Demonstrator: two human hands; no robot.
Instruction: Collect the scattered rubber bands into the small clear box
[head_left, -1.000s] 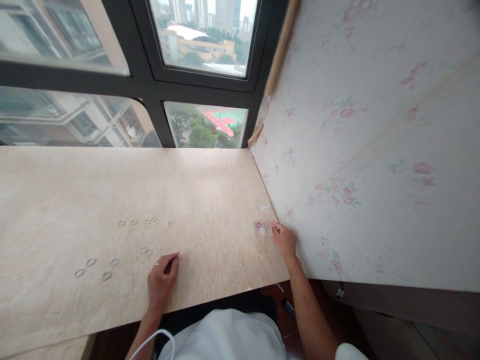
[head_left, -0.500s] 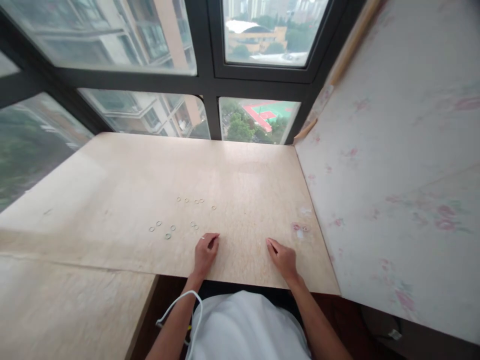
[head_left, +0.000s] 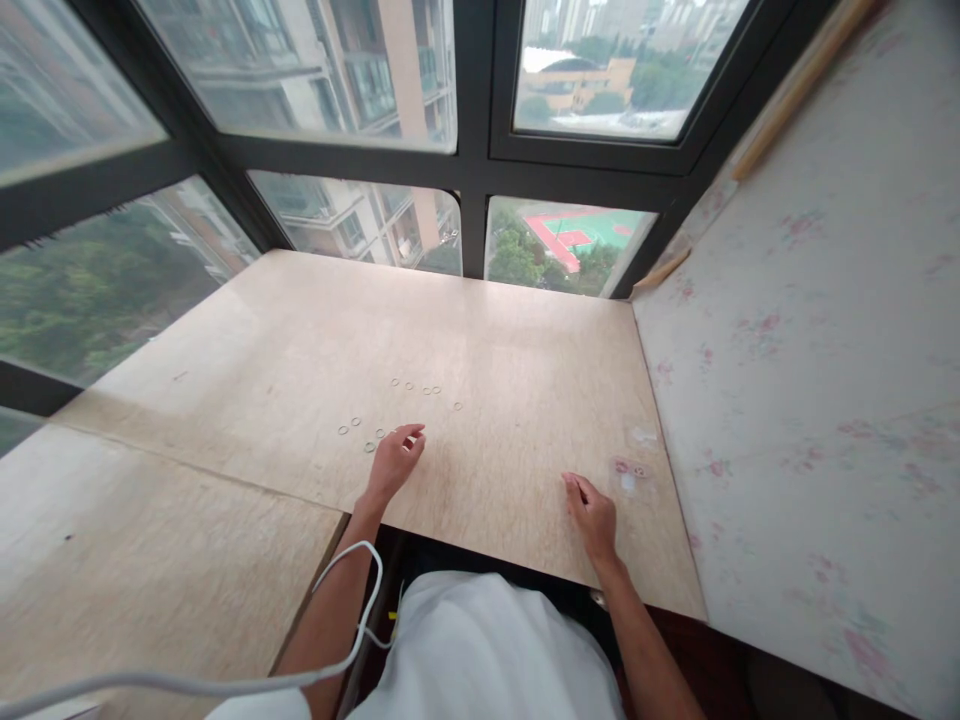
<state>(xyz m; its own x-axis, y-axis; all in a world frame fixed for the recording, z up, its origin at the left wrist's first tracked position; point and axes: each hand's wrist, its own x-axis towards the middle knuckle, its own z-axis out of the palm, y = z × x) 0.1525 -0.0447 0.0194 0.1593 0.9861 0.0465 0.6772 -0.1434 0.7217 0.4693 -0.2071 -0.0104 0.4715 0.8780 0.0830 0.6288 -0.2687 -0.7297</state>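
Note:
My left hand (head_left: 396, 464) is low over the tabletop (head_left: 517, 370), fingers stretched forward and somewhat apart. Just beyond it lie small thin rings; one ring (head_left: 380, 434) is right beside its knuckles, and a ring (head_left: 370, 447) sits to its left. Any ring under the fingers is hidden. My right hand (head_left: 594, 515) rests on the right side with thumb and fingertips pressed together; what they pinch, if anything, is too small to make out. A clear plastic packet (head_left: 630, 470) with red marks lies to its right.
Farther back, several thin rings lie in a loose row, with one ring (head_left: 458, 406) at its right end. A second clear plastic piece (head_left: 643, 435) is near the flowered wall (head_left: 765, 400). A white cable (head_left: 352, 650) loops over my left forearm. Dark-framed windows (head_left: 472, 160) border the back.
My left hand has moved left and forward toward the rings, and its fingers have spread. The right hand stays pinched near the packet. The camera view has turned left.

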